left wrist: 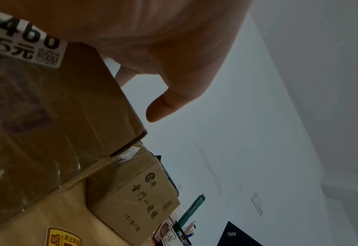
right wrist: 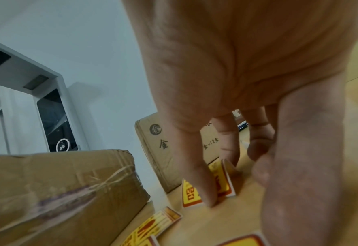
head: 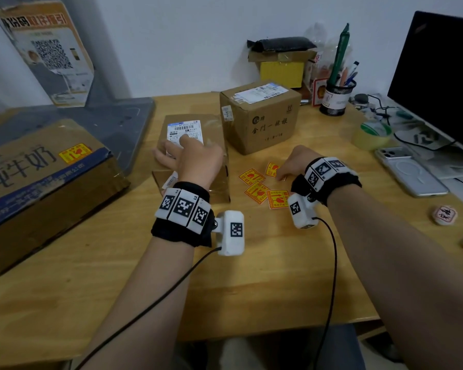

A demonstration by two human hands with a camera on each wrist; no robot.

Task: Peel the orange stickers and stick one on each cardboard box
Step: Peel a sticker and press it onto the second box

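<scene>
My left hand [head: 187, 153] lies flat, fingers spread, on top of the low taped cardboard box [head: 214, 129] at the table's middle; the left wrist view shows the palm [left wrist: 174, 50] above that box [left wrist: 58, 116]. Just right of it, my right hand [head: 292, 164] reaches down to a loose orange sticker [head: 271, 169]. In the right wrist view a straight fingertip [right wrist: 205, 191] presses this sticker [right wrist: 222, 183], whose far edge curls up; the thumb stays apart. Other stickers [head: 257, 192] lie beside it. A taller box [head: 262, 121] stands behind. The large box [head: 38, 182] at left bears an orange sticker [head: 74, 153].
A pen cup [head: 337, 97], tape roll [head: 372, 134], phone [head: 409, 169] and monitor [head: 439, 76] crowd the right side. A yellow box stack [head: 281, 65] sits at the back wall. A grey panel [head: 118, 121] lies behind the large box.
</scene>
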